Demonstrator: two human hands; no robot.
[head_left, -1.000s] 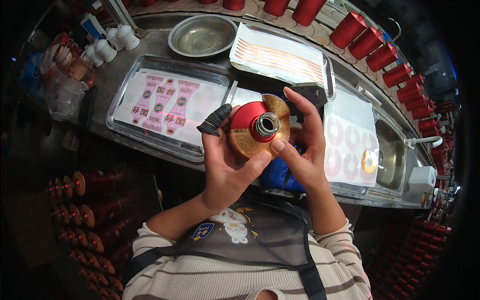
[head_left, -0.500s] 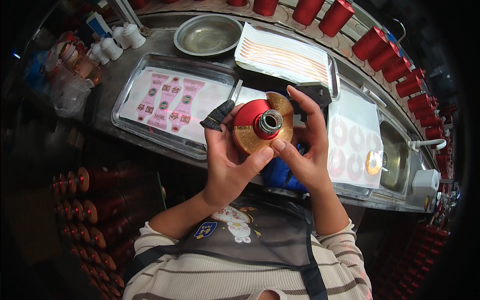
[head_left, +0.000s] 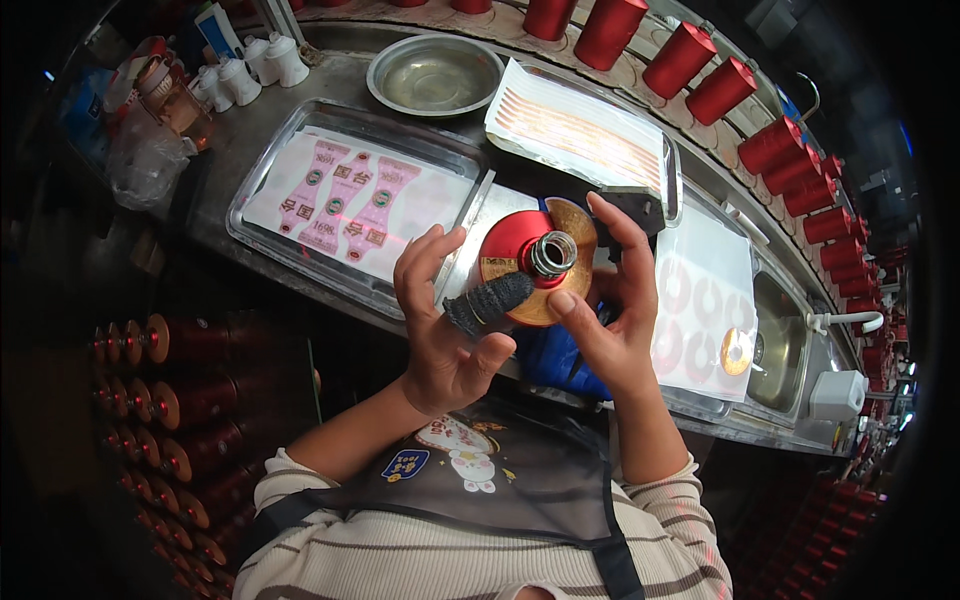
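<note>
A red glass bottle [head_left: 508, 236] with an open, threaded glass neck stands in front of me, mouth tilted toward me. Around its shoulder lies a gold ring-shaped label [head_left: 533, 308]; one end of the label rises off the far right side. My right hand [head_left: 618, 315] grips the bottle from the right, thumb on the gold label near the neck. My left hand [head_left: 435, 330] is spread at the left, its thumb apart from the bottle. A black finger cover [head_left: 490, 302] on one left finger touches the label's near left part.
A metal tray [head_left: 262, 190] with pink labels lies left; another tray [head_left: 672, 195] holds striped label sheets behind. A metal bowl [head_left: 435, 75] stands at the back. Right are a sheet with one gold ring label [head_left: 737, 351] and a sink [head_left: 783, 318]. Red bottles [head_left: 610, 32] line the far side.
My left hand has let go of the bottle and spread its fingers; its covered finger has swung from the far left side onto the label's front. My right hand still holds the bottle.
</note>
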